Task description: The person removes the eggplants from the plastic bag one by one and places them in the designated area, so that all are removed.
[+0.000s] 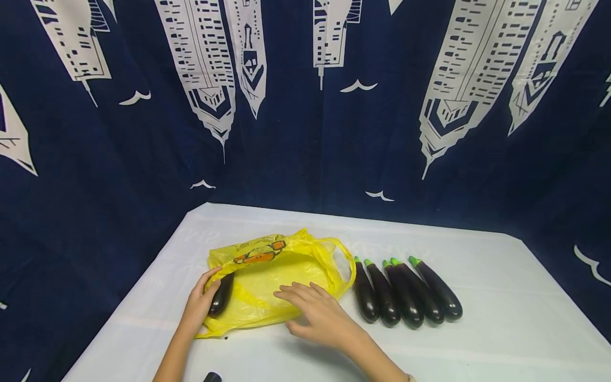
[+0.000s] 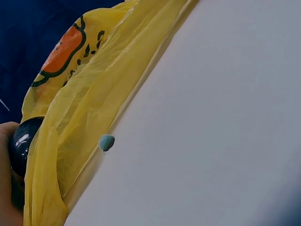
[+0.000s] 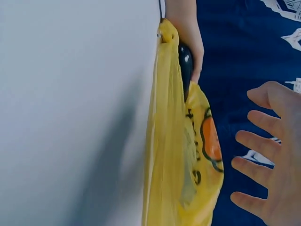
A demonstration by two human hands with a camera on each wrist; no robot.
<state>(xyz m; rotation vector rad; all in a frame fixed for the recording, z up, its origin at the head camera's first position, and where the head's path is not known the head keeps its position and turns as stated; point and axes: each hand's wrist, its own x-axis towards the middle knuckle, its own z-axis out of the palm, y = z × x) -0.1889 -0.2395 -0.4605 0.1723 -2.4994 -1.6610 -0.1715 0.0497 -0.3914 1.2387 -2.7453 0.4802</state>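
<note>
A yellow plastic bag (image 1: pixel 286 270) with an orange print lies on its side, its mouth gaping toward me. At its left end my left hand (image 1: pixel 195 305) grips the edge, fingers on the printed flap. Beside that thumb, a dark eggplant (image 1: pixel 221 297) sits inside the bag's opening; its glossy round end also shows in the left wrist view. My right hand (image 1: pixel 317 315) hovers in front of the bag's mouth, fingers spread and holding nothing. The right wrist view shows this hand (image 3: pixel 268 155) apart from the bag.
Several eggplants (image 1: pixel 406 292) with green stems lie in a row right of the bag on the white table (image 1: pixel 506 297). A small bluish-green bit (image 2: pixel 106 142) lies by the bag's near edge. A black object (image 1: pixel 212 377) pokes in at the bottom. Behind hangs a navy patterned cloth (image 1: pixel 305 143).
</note>
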